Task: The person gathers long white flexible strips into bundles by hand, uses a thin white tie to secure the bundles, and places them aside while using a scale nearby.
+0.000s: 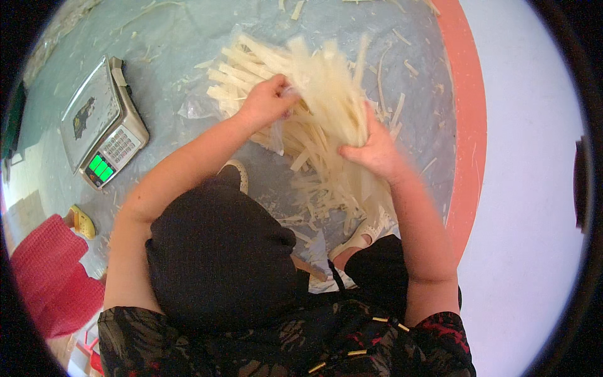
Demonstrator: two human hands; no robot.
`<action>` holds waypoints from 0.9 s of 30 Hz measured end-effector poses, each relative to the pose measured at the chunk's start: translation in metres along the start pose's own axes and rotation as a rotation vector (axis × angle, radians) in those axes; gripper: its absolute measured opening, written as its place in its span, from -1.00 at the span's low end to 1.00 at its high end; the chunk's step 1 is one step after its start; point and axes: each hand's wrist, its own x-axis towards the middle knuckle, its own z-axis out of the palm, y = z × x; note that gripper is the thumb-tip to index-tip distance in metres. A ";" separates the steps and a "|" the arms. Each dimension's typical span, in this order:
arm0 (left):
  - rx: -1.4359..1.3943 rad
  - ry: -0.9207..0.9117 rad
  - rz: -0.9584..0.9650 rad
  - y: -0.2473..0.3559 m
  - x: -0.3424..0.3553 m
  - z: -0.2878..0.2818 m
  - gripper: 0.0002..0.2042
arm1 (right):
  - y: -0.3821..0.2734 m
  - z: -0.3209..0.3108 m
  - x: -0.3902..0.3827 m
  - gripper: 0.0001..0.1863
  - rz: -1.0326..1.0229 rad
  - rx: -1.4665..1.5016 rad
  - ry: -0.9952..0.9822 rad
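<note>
A large heap of pale yellow, flat dried strips lies on the floor in front of me, with clear plastic bag film showing around and under it. My left hand is closed at the heap's near-left side, its fingers pinching the clear plastic beside the strips. On the other side, my right hand grips a bunch of the strips, thumb toward me and fingers behind. That bunch is blurred by motion. Its lower ends hang toward my right foot.
A digital scale with a metal pan and lit green display stands at the left. Loose strip scraps lie about the grey floor. A red border curves along the right. At lower left are a person's red knit clothing and yellow clog.
</note>
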 end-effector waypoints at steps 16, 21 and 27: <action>-0.664 -0.163 -0.153 -0.018 0.004 -0.022 -0.74 | -0.006 0.036 0.008 0.06 0.132 -0.604 -0.192; -0.804 -0.039 -0.112 -0.029 0.008 -0.005 -0.76 | -0.013 0.056 0.014 0.12 0.000 -0.729 0.061; -0.879 -0.010 -0.078 -0.036 0.005 -0.007 -0.69 | -0.006 0.090 0.028 0.10 -0.232 -0.708 0.270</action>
